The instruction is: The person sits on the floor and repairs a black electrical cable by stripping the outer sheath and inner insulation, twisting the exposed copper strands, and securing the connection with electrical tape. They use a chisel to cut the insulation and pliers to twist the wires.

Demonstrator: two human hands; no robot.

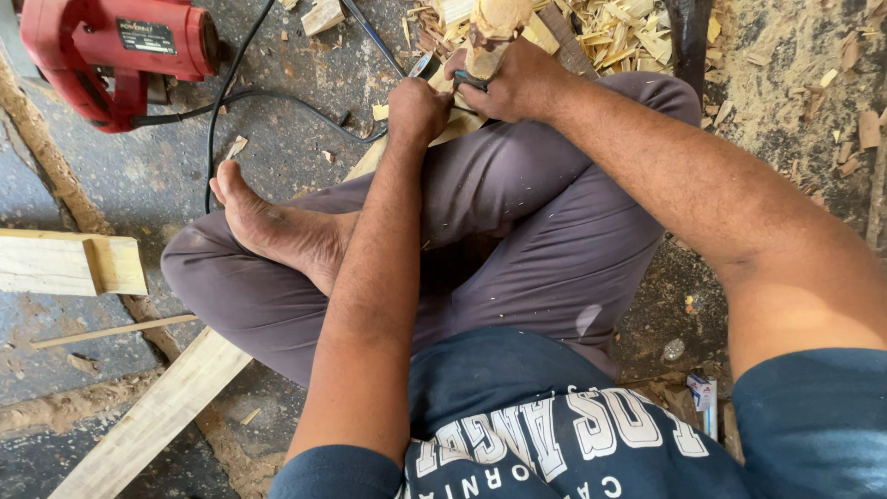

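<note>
Sitting cross-legged, the person is clamping the right hand [517, 85], fingers wrapped tight, around a pale carved wooden piece [494, 28] standing just beyond the knees, while the fisted left hand [418, 111] beside it is gripping a metal tool [427, 65], which, judging by both grips, calls for short, controlled cuts.

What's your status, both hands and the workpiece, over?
Left hand fisted on a tool, fingers closed. Right hand gripping carved wooden piece upright. Long plank under the legs; wood shavings beyond, red power saw off left, clear.
</note>
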